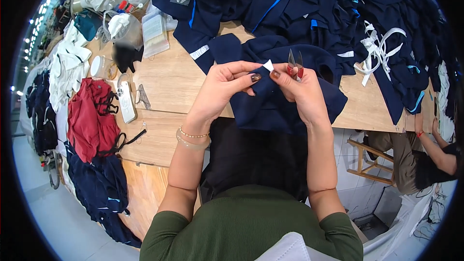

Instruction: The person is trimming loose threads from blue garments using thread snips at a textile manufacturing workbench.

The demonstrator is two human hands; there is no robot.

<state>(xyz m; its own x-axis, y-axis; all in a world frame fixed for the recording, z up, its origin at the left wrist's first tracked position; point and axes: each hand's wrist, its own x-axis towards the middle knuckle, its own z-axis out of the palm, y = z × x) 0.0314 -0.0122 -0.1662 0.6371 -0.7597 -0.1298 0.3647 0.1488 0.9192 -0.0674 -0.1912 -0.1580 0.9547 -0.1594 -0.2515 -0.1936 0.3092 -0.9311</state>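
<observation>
A navy garment point(270, 101) lies over the table's front edge, and part of it is raised between my two hands. My left hand point(229, 82) pinches a navy edge of it, thumb against fingers. Between my hands a small white tag point(268, 65) stands up from the cloth. My right hand point(297, 84) pinches the cloth beside that tag with thumb and forefinger. Small thread snips point(295, 63) with red handles are also held in my right hand, blades pointing up and away from me. The fingers curled behind the cloth are partly hidden.
Navy garments with light blue trim point(309, 5) are heaped at the back. White strips point(379, 50) lie at the right. On the left are a red garment point(94, 116), a white phone point(126, 101), a plastic tub point(100, 66) and clear bags point(154, 31). Another person's arm point(432, 147) shows far right.
</observation>
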